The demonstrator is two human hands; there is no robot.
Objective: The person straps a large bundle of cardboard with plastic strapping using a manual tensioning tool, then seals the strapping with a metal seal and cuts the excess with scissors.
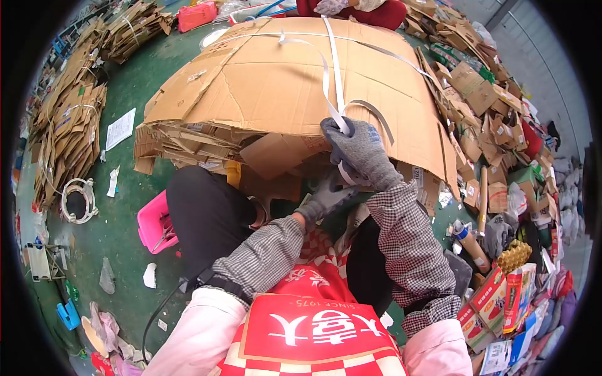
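A bundle of flattened cardboard lies before my knees, with a big brown sheet on top. A white packing strap runs across it toward me, and a loose strap end curls beside it. My right hand, in a grey knit glove, is closed around the strap at the bundle's near edge. Just below, my gloved left hand is closed at the strap's lower part, its fingertips partly hidden behind the right hand.
A pink plastic basket stands left of my knee. Tied cardboard stacks line the left side, and loose boxes are heaped at right. A white strap coil lies on the green floor. Another person's gloved hand is at the far side.
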